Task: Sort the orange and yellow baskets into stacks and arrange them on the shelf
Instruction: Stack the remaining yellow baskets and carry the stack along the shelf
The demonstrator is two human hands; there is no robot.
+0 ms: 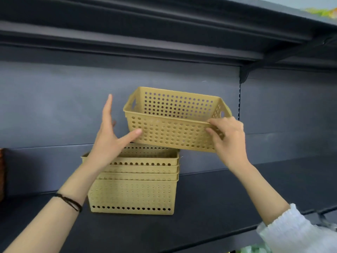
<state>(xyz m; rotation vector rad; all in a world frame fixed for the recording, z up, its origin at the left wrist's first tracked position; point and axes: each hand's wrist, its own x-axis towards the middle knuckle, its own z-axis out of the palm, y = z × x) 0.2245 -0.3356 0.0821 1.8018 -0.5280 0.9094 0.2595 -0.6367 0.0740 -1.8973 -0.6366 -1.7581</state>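
Observation:
A stack of several yellow perforated baskets [133, 194] stands nested on the dark shelf [209, 203]. Above it and shifted to the right, one more yellow basket [173, 123] hangs in the air, slightly tilted, its bottom near the stack's top rim. My right hand [228, 141] grips this basket at its near right corner. My left hand [109, 137] is spread open at the basket's left side, its thumb tip touching the front wall. No orange basket is clearly in view.
The underside of an upper shelf [145, 35] runs close overhead. A bracket and slotted upright [240, 84] sit right of the held basket. A dark brownish object [1, 172] shows at the left edge. Greenish items [253, 250] lie below the shelf.

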